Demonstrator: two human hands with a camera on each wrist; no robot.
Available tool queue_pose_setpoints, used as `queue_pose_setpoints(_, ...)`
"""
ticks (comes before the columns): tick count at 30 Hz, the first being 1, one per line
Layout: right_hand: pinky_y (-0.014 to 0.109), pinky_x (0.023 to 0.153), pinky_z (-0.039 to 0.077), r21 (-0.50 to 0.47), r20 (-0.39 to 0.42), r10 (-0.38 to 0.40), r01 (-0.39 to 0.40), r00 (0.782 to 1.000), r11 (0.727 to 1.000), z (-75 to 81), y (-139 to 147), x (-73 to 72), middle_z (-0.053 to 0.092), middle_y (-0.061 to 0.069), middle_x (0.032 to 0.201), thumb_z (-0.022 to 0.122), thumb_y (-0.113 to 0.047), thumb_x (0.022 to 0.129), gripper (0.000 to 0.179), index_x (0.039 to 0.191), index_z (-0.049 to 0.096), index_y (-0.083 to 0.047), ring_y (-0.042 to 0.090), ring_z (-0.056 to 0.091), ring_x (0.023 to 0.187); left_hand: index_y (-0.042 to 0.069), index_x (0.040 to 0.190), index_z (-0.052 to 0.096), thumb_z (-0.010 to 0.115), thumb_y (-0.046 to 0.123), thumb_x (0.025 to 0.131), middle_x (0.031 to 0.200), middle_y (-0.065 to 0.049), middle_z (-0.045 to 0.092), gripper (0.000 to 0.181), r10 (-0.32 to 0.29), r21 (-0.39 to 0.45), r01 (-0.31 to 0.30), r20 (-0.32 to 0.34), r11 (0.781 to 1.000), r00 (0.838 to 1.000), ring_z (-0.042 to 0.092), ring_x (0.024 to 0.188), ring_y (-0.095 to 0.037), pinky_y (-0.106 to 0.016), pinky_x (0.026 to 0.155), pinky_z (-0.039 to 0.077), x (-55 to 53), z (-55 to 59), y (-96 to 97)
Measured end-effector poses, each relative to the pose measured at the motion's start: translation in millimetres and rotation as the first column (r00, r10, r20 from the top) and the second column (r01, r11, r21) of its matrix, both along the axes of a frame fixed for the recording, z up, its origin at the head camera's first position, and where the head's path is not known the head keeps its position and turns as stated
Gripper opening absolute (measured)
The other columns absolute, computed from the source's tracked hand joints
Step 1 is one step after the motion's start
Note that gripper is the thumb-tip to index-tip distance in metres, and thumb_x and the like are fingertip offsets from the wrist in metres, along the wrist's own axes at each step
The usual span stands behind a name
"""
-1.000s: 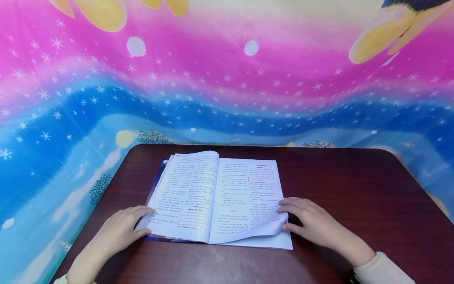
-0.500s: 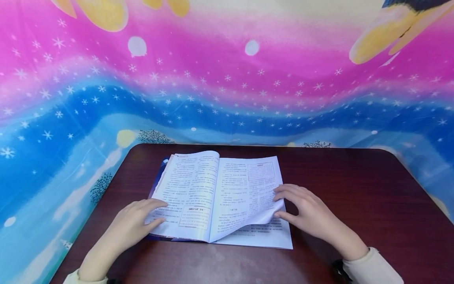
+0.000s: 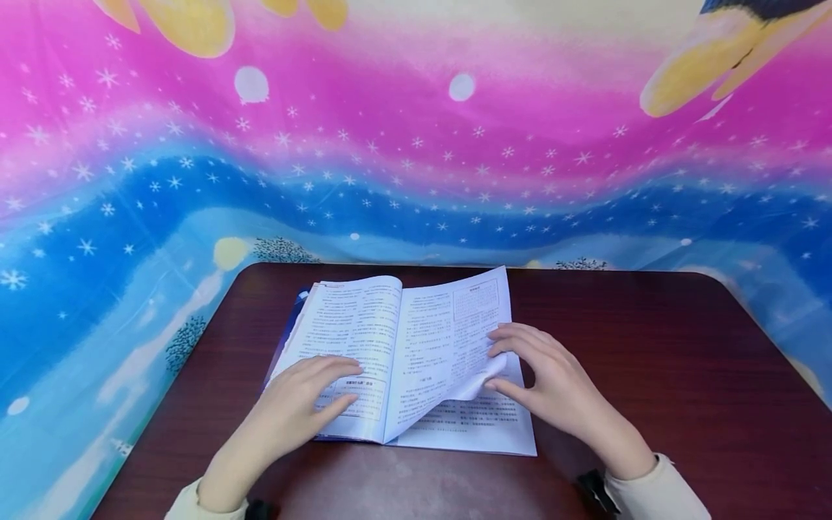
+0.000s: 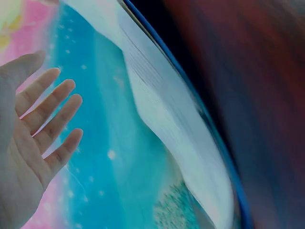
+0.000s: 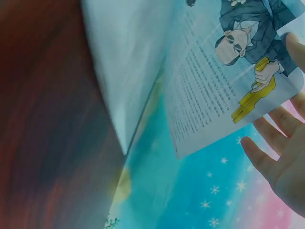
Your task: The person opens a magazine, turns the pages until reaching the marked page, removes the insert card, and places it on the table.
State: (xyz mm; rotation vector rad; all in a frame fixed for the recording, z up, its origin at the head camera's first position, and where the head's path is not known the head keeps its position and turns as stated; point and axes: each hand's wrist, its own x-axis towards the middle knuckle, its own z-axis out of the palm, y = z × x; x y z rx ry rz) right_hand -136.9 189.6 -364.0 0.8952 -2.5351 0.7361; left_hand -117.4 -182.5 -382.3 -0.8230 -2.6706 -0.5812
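An open magazine (image 3: 351,318) with dense print lies on the table in the head view. My right hand (image 3: 552,383) pinches the outer edge of a right-hand page (image 3: 432,354), which is raised and curled up at its near corner. The underside of that page (image 5: 198,105), seen in the right wrist view, carries a drawing of a figure with a yellow object. Over the lower part of the left page is my left hand (image 3: 292,397), its fingers spread and holding nothing. The left wrist view also shows this hand (image 4: 28,143) apart from the paper.
The dark reddish-brown table (image 3: 650,347) extends to both sides of the magazine. Behind it hangs a pink and blue cloth (image 3: 403,173) printed with snowflakes. A blue cover edge (image 3: 286,336) shows under the magazine's left side.
My right hand has moved left and slightly away from me, lifting and curling the page further and baring more print beneath. My left hand has moved right from the magazine's left edge.
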Motion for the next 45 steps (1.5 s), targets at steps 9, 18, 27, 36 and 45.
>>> queue_pose_setpoints(9, 0.046, 0.104, 0.039, -0.052, -0.013, 0.016, -0.016, 1.0, 0.999, 9.2, -15, -2.1, 0.065, -0.006, 0.123, 0.09, -0.025, 0.071, 0.038, 0.102, 0.067, -0.022, 0.021, 0.051, 0.128, 0.02, 0.122, 0.069, 0.08, 0.031, 0.085, 0.125, 0.009, 0.065, 0.04, -0.153, 0.096, 0.156, -0.045, 0.983, 0.987, 0.059, 0.117, -0.01, -0.039, 0.098, 0.049, -2.0, 17.9, 41.1)
queue_pose_setpoints(18, 0.048, 0.106, 0.038, -0.034, -0.048, 0.023, -0.025, 0.999, 0.999, 22.2, -26, -0.3, 0.066, -0.005, 0.116, 0.088, -0.033, 0.074, 0.037, 0.101, 0.065, -0.021, 0.021, 0.049, 0.131, 0.016, 0.133, 0.061, 0.08, 0.035, 0.084, 0.132, 0.006, 0.062, 0.056, -0.268, 0.131, 0.275, -0.069, 0.952, 0.961, 0.058, 0.121, -0.011, -0.037, 0.1, 0.048, -3.6, 32.8, 72.1)
queue_pose_setpoints(27, 0.051, 0.105, 0.038, -0.033, -0.026, 0.03, -0.031, 0.999, 0.999, 32.9, -38, -1.9, 0.067, -0.007, 0.108, 0.089, -0.031, 0.074, 0.035, 0.099, 0.066, -0.021, 0.023, 0.051, 0.128, 0.016, 0.136, 0.058, 0.081, 0.026, 0.085, 0.133, 0.005, 0.062, 0.057, -0.334, 0.161, 0.35, -0.12, 0.923, 0.935, 0.057, 0.121, -0.008, -0.031, 0.098, 0.049, -5.4, 35.2, 90.5)
queue_pose_setpoints(36, 0.047, 0.109, 0.036, 0.007, -0.027, 0.031, -0.031, 0.999, 1.0, 36.1, -40, 2.8, 0.066, -0.005, 0.11, 0.088, -0.031, 0.074, 0.036, 0.101, 0.067, -0.02, 0.02, 0.048, 0.131, 0.013, 0.14, 0.057, 0.073, 0.011, 0.09, 0.137, 0.004, 0.06, 0.052, -0.34, 0.052, 0.372, -0.308, 0.927, 0.889, 0.06, 0.118, -0.007, -0.025, 0.095, 0.049, -1.8, 32.8, 94.5)
queue_pose_setpoints(45, 0.046, 0.109, 0.036, -0.043, -0.03, 0.076, -0.078, 0.997, 0.996, 37.5, -38, 7.8, 0.065, -0.005, 0.121, 0.081, -0.04, 0.082, 0.039, 0.113, 0.069, -0.018, 0.021, 0.048, 0.131, 0.012, 0.139, 0.058, 0.069, 0.012, 0.094, 0.134, 0.002, 0.063, 0.046, -0.311, -0.021, 0.329, -0.384, 0.944, 0.87, 0.063, 0.11, -0.009, -0.025, 0.091, 0.051, 2.1, 31.6, 91.4)
